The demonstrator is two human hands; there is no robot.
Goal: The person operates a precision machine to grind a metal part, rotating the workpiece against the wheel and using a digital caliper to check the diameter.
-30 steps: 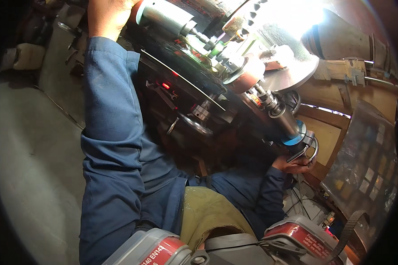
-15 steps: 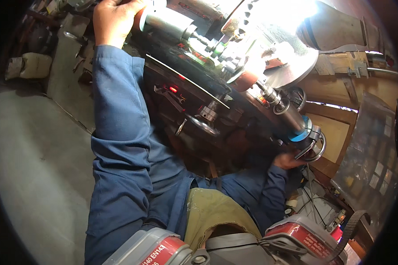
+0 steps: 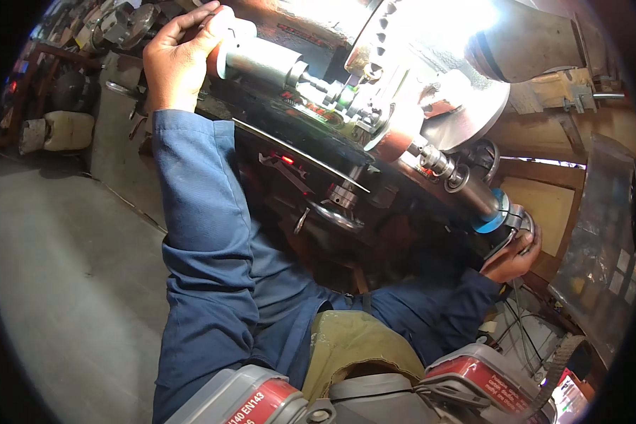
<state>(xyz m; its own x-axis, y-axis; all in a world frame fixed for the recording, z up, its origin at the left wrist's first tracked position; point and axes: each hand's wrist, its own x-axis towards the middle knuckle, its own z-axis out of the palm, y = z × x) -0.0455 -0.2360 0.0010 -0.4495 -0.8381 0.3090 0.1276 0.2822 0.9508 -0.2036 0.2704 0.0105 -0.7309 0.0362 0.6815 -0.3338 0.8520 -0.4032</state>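
A long machine with a spindle, like a lathe or grinder, runs from upper left to lower right. At its left end my left hand [image 3: 179, 62] is closed round a pale round end piece [image 3: 239, 27], beside a metal cylinder [image 3: 265, 60]. At the other end my right hand [image 3: 514, 258] has its fingers wrapped round the rim of a metal handwheel [image 3: 528, 220], next to a blue ring [image 3: 500, 212] on a dark cylinder [image 3: 475, 192]. Between them sit a slim shaft [image 3: 316, 83], a reddish-brown block [image 3: 397, 136] and a large disc [image 3: 466, 116], partly lost in glare.
A bright lamp glares over the upper middle. Below the machine are a second handwheel [image 3: 338, 215] and a thin metal edge [image 3: 300, 155]. A clear plastic sheet [image 3: 597, 247] hangs at the right. Respirator filters [image 3: 244, 399] fill the bottom edge; a plastic canister [image 3: 69, 131] stands left.
My right hand has moved up and right from under the handwheel onto its rim. My left hand stays at the end piece, and the whole view has shifted slightly.
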